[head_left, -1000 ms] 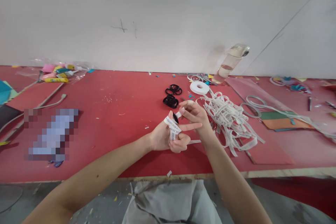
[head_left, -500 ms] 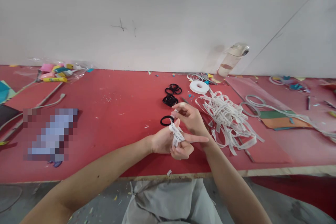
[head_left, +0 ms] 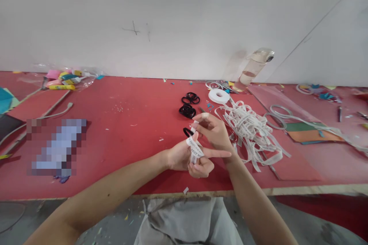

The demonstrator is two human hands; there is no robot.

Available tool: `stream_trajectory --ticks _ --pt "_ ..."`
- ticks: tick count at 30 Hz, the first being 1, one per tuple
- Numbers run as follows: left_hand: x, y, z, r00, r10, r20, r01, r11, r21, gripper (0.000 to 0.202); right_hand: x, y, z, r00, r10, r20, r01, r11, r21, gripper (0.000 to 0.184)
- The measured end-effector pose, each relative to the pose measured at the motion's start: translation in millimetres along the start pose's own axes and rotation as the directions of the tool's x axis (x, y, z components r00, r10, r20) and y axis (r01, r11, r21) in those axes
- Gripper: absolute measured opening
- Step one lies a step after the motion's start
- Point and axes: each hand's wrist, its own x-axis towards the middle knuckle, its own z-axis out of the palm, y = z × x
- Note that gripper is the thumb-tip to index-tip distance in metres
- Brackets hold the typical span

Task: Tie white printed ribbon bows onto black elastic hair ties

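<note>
A white ribbon (head_left: pixel 196 152) printed with black lettering is wrapped about the thumb and fingers of my left hand (head_left: pixel 184 157). That hand is partly curled round it, with the index finger stretched to the right. Just above, my right hand (head_left: pixel 211 128) pinches the ribbon's white end between thumb and fingertips. A black hair tie (head_left: pixel 188 132) is beside the pinch, partly hidden by the fingers; whether the ribbon passes through it I cannot tell. Beyond my hands lie two clusters of black hair ties, the nearer bunch (head_left: pixel 187 111) and the farther bunch (head_left: pixel 190 98).
Right of my hands is a tangled heap of printed ribbon (head_left: pixel 253 130). Behind it are a white ribbon roll (head_left: pixel 219 96) and a clear bottle (head_left: pixel 251 71). Coloured sheets (head_left: pixel 307 132) and a cord lie farther right. A pixelated object (head_left: pixel 59 145) and bagged tubes (head_left: pixel 63 78) are at left.
My right hand has drawn the white ribbon end slightly right and down. The hair tie has shifted right, closer to the right fingers, and shows less. My left hand keeps its hold.
</note>
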Motion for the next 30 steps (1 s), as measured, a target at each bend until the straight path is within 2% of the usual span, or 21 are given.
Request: stream_trajectory --ticks 2,4,7,11,19,25,30 --pt "-1 3 0.8 1.000 -0.010 -0.014 0.009 1.000 -0.003 0.098 -3 -11 -2 0.998 -0.028 0.054 0.030 0.999 -0.032 0.020" --pt "-1 4 1.2 1.000 -0.014 -0.015 0.013 1.000 -0.014 0.099 -4 -21 -6 0.995 -0.081 0.051 0.085 0.994 -0.067 0.019" --pt "-3 4 2.0 1.000 0.006 -0.006 -0.006 1.000 -0.016 0.099 -2 -28 -11 0.985 -0.111 0.134 0.123 0.989 -0.084 0.018" --pt "-3 3 3.1 0.999 0.043 0.009 -0.043 0.999 -0.018 0.102 2 -27 -17 0.995 -0.090 0.053 0.091 0.996 -0.020 0.021" --pt "-3 4 3.4 0.998 0.054 0.010 -0.054 0.999 -0.004 0.099 6 -27 -20 0.999 -0.025 -0.024 0.028 0.989 0.146 0.026" --pt "-3 5 5.7 0.999 0.045 -0.012 -0.045 0.997 0.057 0.098 15 -19 -16 0.999 0.037 -0.040 -0.032 0.993 0.117 0.025" --pt "-2 5 8.4 0.998 0.068 -0.002 -0.067 0.992 0.105 0.097 15 -17 -14 0.999 0.043 -0.022 -0.042 0.998 0.043 0.023"
